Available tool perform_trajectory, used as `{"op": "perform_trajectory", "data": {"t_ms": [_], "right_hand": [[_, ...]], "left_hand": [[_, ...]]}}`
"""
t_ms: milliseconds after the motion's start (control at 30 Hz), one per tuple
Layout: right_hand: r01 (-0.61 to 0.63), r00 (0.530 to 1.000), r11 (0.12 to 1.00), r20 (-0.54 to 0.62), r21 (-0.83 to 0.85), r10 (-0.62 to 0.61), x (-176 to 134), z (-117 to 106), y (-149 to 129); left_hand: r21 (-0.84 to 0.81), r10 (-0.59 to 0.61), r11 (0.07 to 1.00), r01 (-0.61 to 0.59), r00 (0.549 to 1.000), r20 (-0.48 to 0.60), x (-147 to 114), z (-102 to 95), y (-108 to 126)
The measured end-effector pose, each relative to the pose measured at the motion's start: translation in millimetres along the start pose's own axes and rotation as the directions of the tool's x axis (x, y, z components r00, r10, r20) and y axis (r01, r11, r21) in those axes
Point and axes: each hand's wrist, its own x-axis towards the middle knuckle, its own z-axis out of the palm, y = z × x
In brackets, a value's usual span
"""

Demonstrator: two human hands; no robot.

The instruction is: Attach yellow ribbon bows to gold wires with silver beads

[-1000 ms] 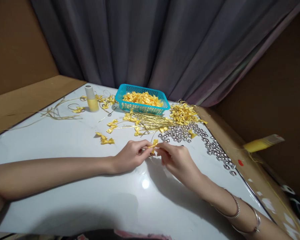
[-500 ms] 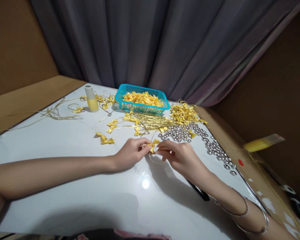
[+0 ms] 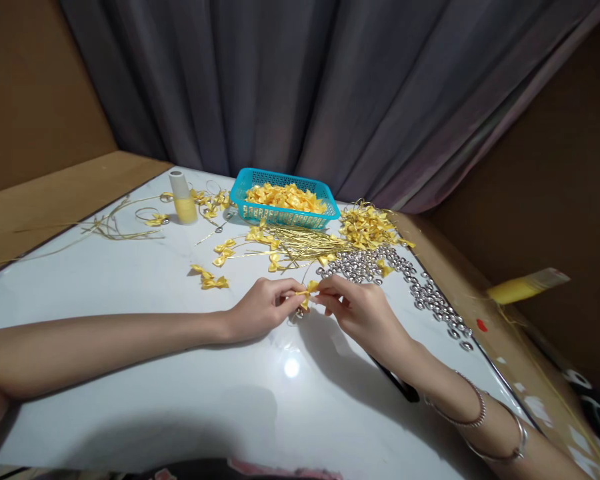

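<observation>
Between my hands, above the white table (image 3: pixel 200 393), is a yellow ribbon bow (image 3: pixel 307 292). My left hand (image 3: pixel 267 307) pinches one side of it between thumb and forefinger. At its other side, my right hand (image 3: pixel 353 303) has thumb and fingertips closed on the bow's edge. A thin gold cord (image 3: pixel 306 273) sticks up behind the bow. Just below it hangs or rests a small silver bead (image 3: pixel 300 312); whether it is joined to the bow I cannot tell. A dark, narrow object (image 3: pixel 405 389) lies partly hidden under my right forearm.
Behind my hands lie gold cords (image 3: pixel 305 243) and silver beads (image 3: pixel 360 265). A blue basket (image 3: pixel 240 207) holds yellow bows, with another bow pile (image 3: pixel 367 227) beside it. A glue-like bottle (image 3: pixel 183 200) stands left; loose bows (image 3: pixel 213 280) lie nearer.
My right fingers have moved slightly left and closed in on the bow's right side. The cord loop that curved below the bow has drawn in and barely shows now.
</observation>
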Motion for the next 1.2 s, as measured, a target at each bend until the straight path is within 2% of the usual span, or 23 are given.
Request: {"op": "perform_trajectory", "data": {"t_ms": [167,233,300,333,367,433,467,500,533,633,733,867,1033,1133,1200], "right_hand": [[-0.037,0.999,0.99,-0.007,0.138,0.038,5,-11,2],[-0.096,0.995,0.986,-0.025,0.138,0.101,9,-15,5],[-0.188,0.982,0.97,0.047,0.151,0.183,14,-15,8],[-0.251,0.964,0.948,0.141,0.197,0.227,16,-14,10],[-0.332,0.927,0.905,0.272,0.267,0.26,18,-11,11],[-0.506,0.808,0.765,0.529,0.398,0.26,20,-5,13],[-0.569,0.755,0.698,0.613,0.435,0.233,20,-2,13],[-0.604,0.722,0.651,0.661,0.459,0.204,20,1,14],[-0.613,0.712,0.629,0.679,0.479,0.176,20,3,14],[-0.588,0.735,0.598,0.669,0.544,0.113,20,5,16],[-0.583,0.762,0.502,0.644,0.639,0.065,19,7,20],[-0.582,0.795,0.4,0.599,0.708,0.095,19,13,22],[-0.586,0.805,0.399,0.561,0.706,0.19,18,15,20],[-0.58,0.812,0.396,0.545,0.712,0.209,19,14,22],[-0.574,0.818,0.388,0.529,0.721,0.227,21,12,26]], "left_hand": [[-0.065,-0.011,0.998,0.011,1.0,0.012,1,-0.1,1],[-0.05,0.007,0.999,-0.005,1.0,0.03,0,0.1,1],[-0.003,0.039,0.999,-0.039,0.998,0.054,-1,0.4,0],[0.021,0.058,0.998,-0.06,0.996,0.069,-2,0.7,0],[0.044,0.079,0.996,-0.083,0.994,0.082,-3,0.8,-1],[0.085,0.127,0.987,-0.136,0.987,0.102,-5,1.0,-1],[0.1,0.151,0.981,-0.163,0.982,0.116,-5,1.0,-1],[0.113,0.174,0.975,-0.189,0.976,0.13,-5,0.9,0],[0.126,0.195,0.969,-0.213,0.97,0.143,-5,0.8,0],[0.143,0.241,0.954,-0.264,0.957,0.162,-5,0.1,2],[0.118,0.239,0.959,-0.257,0.959,0.152,-5,-0.4,3],[0.11,0.237,0.962,-0.249,0.965,0.113,-5,-0.6,2],[0.177,0.353,0.91,-0.374,0.925,0.142,-6,-0.2,0],[0.187,0.385,0.893,-0.41,0.91,0.157,-7,-0.2,-1],[0.181,0.432,0.865,-0.468,0.877,0.209,-8,-0.3,-2]]}}
